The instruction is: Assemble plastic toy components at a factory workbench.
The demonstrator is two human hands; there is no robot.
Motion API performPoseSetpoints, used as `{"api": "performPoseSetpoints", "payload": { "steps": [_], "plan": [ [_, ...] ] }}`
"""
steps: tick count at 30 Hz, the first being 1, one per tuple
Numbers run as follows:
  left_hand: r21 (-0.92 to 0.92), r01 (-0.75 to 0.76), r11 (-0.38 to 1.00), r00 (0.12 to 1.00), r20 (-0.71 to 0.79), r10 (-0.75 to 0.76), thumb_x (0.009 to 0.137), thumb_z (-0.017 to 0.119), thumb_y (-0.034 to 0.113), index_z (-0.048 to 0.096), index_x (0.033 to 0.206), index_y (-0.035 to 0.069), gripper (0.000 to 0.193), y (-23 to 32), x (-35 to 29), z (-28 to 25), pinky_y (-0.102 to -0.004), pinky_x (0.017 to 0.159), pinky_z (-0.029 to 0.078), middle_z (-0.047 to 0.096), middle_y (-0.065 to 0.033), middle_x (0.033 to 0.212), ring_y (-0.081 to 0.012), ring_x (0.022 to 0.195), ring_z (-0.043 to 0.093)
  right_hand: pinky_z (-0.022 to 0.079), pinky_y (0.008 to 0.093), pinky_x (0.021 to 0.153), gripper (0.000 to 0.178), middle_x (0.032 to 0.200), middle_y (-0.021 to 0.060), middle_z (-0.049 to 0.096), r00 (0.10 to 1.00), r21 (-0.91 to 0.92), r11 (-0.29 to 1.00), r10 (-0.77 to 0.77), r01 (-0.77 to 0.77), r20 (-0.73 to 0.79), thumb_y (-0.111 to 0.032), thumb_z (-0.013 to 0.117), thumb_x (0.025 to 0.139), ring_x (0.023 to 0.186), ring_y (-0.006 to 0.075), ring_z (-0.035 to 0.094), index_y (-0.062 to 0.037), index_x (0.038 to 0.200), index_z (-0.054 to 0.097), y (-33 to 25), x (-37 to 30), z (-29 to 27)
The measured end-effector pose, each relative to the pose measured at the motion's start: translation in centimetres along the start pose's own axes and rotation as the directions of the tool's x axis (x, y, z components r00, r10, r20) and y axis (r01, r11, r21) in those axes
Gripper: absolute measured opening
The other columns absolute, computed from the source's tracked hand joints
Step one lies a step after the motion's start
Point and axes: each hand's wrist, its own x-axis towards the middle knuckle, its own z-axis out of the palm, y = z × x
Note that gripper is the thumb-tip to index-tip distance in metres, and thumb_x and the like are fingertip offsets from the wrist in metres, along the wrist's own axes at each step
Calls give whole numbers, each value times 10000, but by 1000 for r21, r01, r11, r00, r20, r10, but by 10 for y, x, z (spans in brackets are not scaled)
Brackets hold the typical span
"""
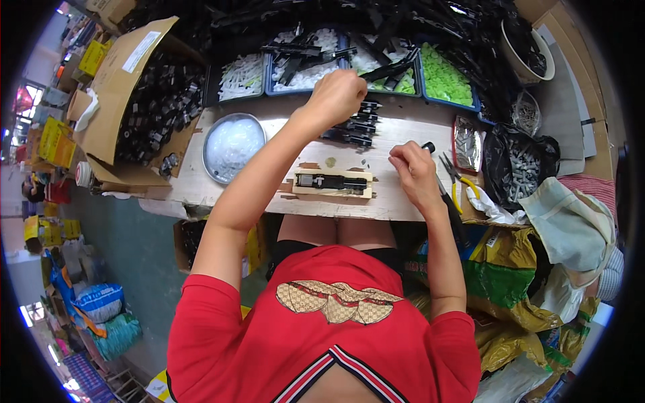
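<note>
The left hand (336, 99) has bent fingers at the end of a long black part (395, 69); I cannot tell whether they grip it. The right hand (415, 171) curls narrowly, its grip also unclear. Between and nearer the body, a slim black mechanism with a silvery left end (332, 182) lies lengthwise in a cream rectangular block (329, 193) on the pale table (228, 196). Far left, a brown cardboard box (111, 107) bears a white label (141, 52), its print too small to read.

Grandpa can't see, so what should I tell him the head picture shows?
A person in a red shirt sits at a bench, left hand beside black parts on trays of white and green pieces. The right hand is near a pale block holding a black assembly.
</note>
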Motion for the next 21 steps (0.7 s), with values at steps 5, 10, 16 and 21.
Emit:
{"api": "performPoseSetpoints", "payload": {
  "steps": [5,10,16,21],
  "plan": [
    [334,46,942,974,194,-117,746,516,40,681,903,88,233,9,49,16,-416,789,465,572,-154,1037,-352,945,571,380,331,658,48,754,95,548,1000,-12,1000,-1,1,-10,-36,602,777,706,259,518,-21,811,571,8,-6,-5],
    [194,-65,979,951,310,2,737,522,1,678,903,36,230,-8,60,7,-401,760,478,623,-178,928,-351,899,600,387,333,651,56,755,95,548,1000,-10,1000,24,-24,-13,-34,605,773,707,261,517,-20,814,570,15,-14,-8],
    [26,-81,996,945,321,68,726,596,-15,667,840,-21,135,-14,56,-8,-329,626,494,638,-177,720,-255,691,639,389,335,647,58,745,91,543,1000,-22,1000,12,-13,-18,-35,605,770,705,260,522,-21,815,572,17,-17,-7],
    [-129,-19,992,998,64,27,717,647,1,652,826,-44,118,-25,51,0,-304,506,474,630,-150,689,-176,538,608,389,332,650,55,747,88,544,1000,-40,999,-3,3,-19,-38,603,770,705,258,530,-23,813,572,17,-16,-5]
  ]
}}
